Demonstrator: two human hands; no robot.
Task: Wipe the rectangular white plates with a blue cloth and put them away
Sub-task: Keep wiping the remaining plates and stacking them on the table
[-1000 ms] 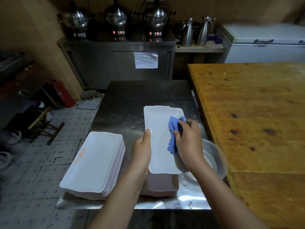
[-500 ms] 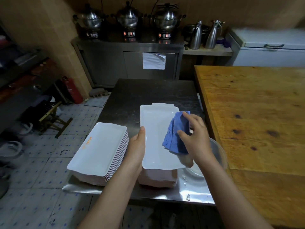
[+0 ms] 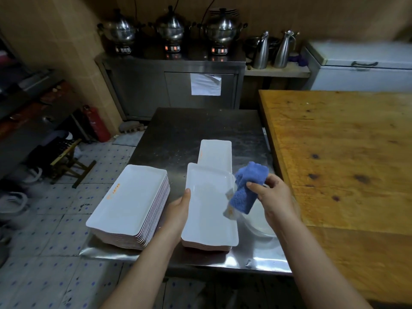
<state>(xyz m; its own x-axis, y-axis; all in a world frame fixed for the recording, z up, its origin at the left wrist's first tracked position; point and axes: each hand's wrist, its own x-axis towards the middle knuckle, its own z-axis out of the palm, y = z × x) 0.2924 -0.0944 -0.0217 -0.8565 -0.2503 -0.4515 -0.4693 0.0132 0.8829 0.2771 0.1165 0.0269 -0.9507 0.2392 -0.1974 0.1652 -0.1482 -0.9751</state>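
Steel worktop (image 3: 200, 126), front edge
Top plate (image 3: 207, 210) is gripped at its left rim by the left hand (image 3: 178, 210); blue cloth (image 3: 245, 188), pinched by the right hand (image 3: 276, 197), is probably best swept flat.

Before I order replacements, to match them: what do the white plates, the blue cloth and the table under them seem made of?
White plates: glossy, thin, pinkish undersides in the stack; probably melamine, possibly glazed ceramic. Blue cloth: fuzzy pile, likely microfibre or terry. Table: grey, scuffed, reflective sheet; looks like stainless steel.
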